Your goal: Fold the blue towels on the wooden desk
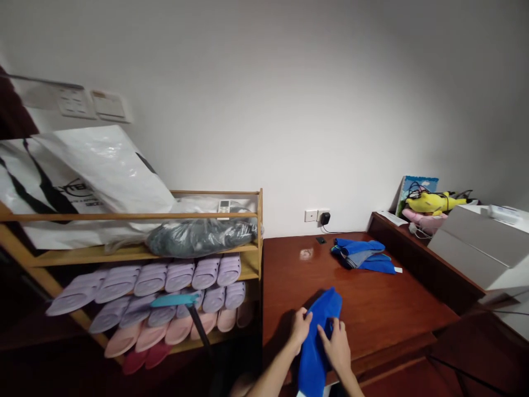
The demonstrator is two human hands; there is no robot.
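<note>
Reddish-brown desk [405, 309], blue cloth [317, 344] between two hands [300, 330].

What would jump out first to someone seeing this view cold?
Probably the vivid blue cloth at the bottom, gripped by the left hand with the right hand on it, over the red-brown table. Next, the rows of lilac and pink slippers on the wooden rack at left, and the yellow plush at far right.

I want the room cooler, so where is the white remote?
In the head view, left of centre, the white remote is near the right end of the top level of the wooden rack, by the dark plastic-wrapped bundle.
</note>
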